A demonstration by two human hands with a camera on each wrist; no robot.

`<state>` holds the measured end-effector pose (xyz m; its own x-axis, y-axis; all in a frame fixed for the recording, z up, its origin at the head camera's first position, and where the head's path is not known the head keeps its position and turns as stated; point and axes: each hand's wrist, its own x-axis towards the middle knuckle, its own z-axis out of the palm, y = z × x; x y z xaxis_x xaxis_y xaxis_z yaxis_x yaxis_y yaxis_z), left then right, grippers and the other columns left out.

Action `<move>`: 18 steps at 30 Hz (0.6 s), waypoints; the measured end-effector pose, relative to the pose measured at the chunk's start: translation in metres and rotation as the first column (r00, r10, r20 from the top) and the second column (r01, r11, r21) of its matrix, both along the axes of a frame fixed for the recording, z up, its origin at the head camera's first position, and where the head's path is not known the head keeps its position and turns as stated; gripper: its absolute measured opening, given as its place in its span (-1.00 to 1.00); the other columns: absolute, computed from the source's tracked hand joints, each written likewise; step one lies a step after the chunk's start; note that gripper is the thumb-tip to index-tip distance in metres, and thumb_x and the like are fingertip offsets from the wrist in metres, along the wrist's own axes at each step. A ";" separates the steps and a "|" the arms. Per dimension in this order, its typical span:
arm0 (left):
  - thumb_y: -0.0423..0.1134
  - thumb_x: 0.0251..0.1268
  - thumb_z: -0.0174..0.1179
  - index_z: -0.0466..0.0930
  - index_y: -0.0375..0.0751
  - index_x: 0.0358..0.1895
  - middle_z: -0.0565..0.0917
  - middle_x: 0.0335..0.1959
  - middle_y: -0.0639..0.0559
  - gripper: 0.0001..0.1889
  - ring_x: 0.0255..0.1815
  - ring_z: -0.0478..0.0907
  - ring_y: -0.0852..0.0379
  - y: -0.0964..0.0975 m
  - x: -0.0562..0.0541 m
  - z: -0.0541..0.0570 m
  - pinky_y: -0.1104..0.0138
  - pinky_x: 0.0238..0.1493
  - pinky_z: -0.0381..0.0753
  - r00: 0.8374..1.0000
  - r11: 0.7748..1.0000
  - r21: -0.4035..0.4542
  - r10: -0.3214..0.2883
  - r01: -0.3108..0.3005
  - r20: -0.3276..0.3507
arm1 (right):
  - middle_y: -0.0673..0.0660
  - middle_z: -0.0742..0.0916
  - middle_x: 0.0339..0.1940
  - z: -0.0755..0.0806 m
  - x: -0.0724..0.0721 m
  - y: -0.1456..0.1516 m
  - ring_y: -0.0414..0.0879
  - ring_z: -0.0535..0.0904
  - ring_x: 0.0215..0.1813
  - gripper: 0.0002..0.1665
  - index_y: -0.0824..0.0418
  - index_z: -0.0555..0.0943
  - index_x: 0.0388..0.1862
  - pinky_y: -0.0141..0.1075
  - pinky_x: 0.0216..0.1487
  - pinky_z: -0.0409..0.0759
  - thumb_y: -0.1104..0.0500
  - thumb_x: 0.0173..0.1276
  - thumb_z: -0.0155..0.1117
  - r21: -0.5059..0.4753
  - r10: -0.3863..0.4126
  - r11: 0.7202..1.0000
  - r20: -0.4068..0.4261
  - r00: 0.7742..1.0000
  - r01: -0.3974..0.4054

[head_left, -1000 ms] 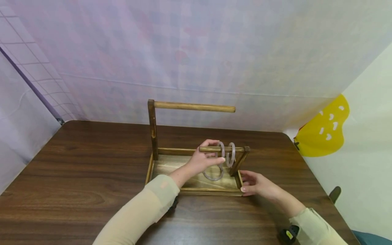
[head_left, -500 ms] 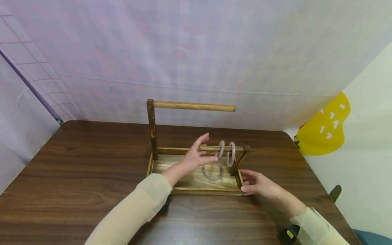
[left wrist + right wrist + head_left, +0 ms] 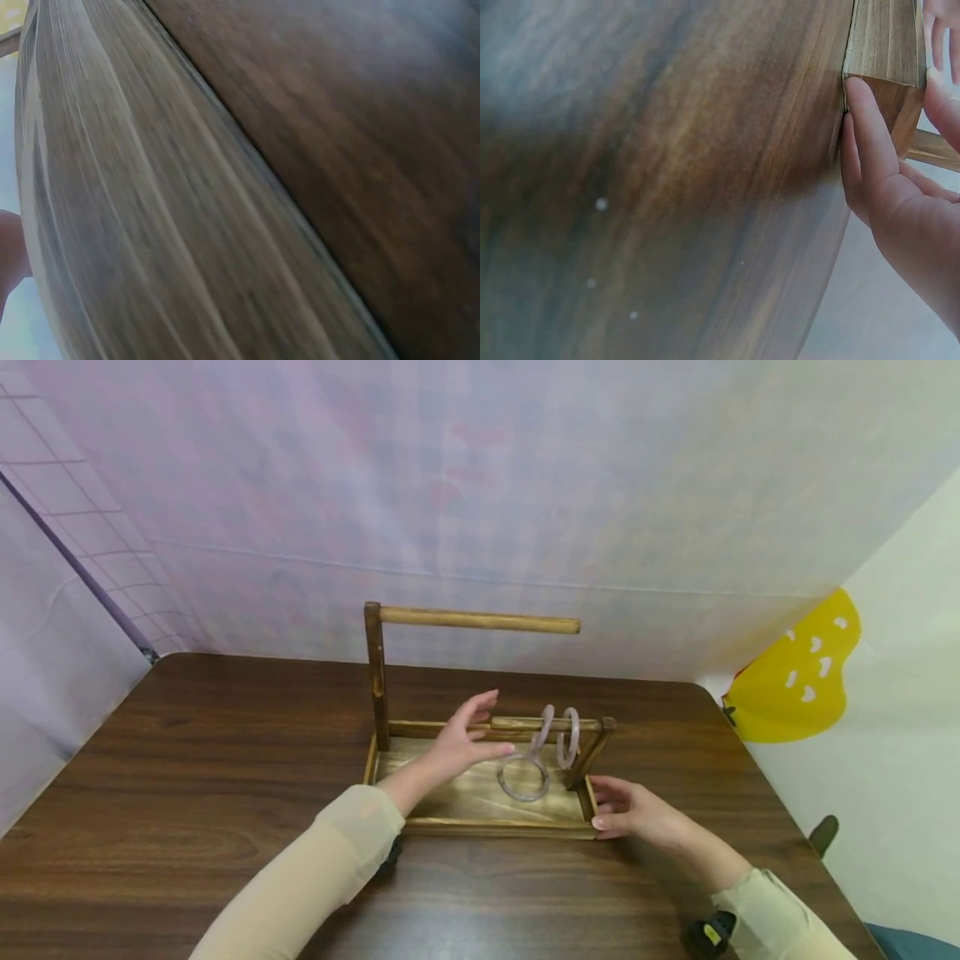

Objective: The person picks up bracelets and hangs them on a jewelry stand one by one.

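Observation:
A wooden jewelry stand (image 3: 495,829) with a shallow tray base sits on the table. Two pale lilac bangles hang on its lower bar (image 3: 512,723): one bangle (image 3: 574,739) near the post, the other bangle (image 3: 547,718) tilted, farther left. A third bangle (image 3: 524,797) lies in the tray. My left hand (image 3: 450,752) is over the tray by the lower bar's free end, fingers spread and holding nothing. My right hand (image 3: 637,817) holds the tray's right end, thumb at the front corner; in the right wrist view its fingers (image 3: 870,127) lie against the end wall.
A bare upper bar (image 3: 480,619) reaches right from the tall left post (image 3: 377,677). Behind the dark wood table (image 3: 187,810) hangs a pale curtain (image 3: 450,485). A yellow decoration (image 3: 787,685) is beyond the table's right corner.
My left hand has let go of the left bangle on the lower bar and drawn back to the left. That bangle now hangs more tilted. My right hand stays at the tray's end.

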<state>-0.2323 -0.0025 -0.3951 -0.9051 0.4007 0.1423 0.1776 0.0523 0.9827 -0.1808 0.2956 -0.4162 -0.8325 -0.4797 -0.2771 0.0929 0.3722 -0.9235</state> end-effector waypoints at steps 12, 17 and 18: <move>-0.28 0.00 0.39 0.11 -0.08 0.43 0.18 0.42 -0.14 -0.12 0.39 0.14 -0.21 -0.011 0.000 -0.004 -0.10 0.37 0.19 0.999 0.990 -0.143 0.007 -0.012 -0.036 | 0.66 0.32 0.17 0.000 0.000 0.001 -0.02 0.52 0.02 -0.02 0.65 -0.09 0.36 -0.12 -0.07 0.68 0.26 0.23 0.29 -0.010 -0.002 1.000 0.000 1.000 0.002; -0.19 -0.10 0.45 0.14 -0.03 0.42 0.19 0.42 -0.10 -0.07 0.41 0.15 -0.16 -0.010 0.000 -0.006 -0.08 0.39 0.17 0.993 0.954 -0.299 -0.015 -0.022 -0.120 | 0.66 0.31 0.18 0.000 0.000 0.000 0.01 0.51 0.04 0.00 0.65 -0.10 0.36 -0.12 -0.07 0.67 0.25 0.23 0.30 -0.006 0.000 1.000 0.002 1.000 0.000; -0.18 -0.10 0.46 0.14 -0.02 0.42 0.19 0.42 -0.09 -0.06 0.41 0.15 -0.15 -0.010 0.000 -0.006 -0.07 0.39 0.17 0.992 0.947 -0.321 -0.022 -0.019 -0.125 | 0.66 0.31 0.18 0.000 0.000 0.000 0.01 0.51 0.05 0.00 0.65 -0.10 0.36 -0.12 -0.07 0.67 0.24 0.23 0.30 -0.005 0.001 1.000 0.001 1.000 -0.001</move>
<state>-0.2325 -0.0123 -0.4014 -0.8875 0.4452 0.1184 0.2989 0.3610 0.8834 -0.1807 0.2955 -0.4159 -0.8318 -0.4816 -0.2759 0.0938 0.3680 -0.9251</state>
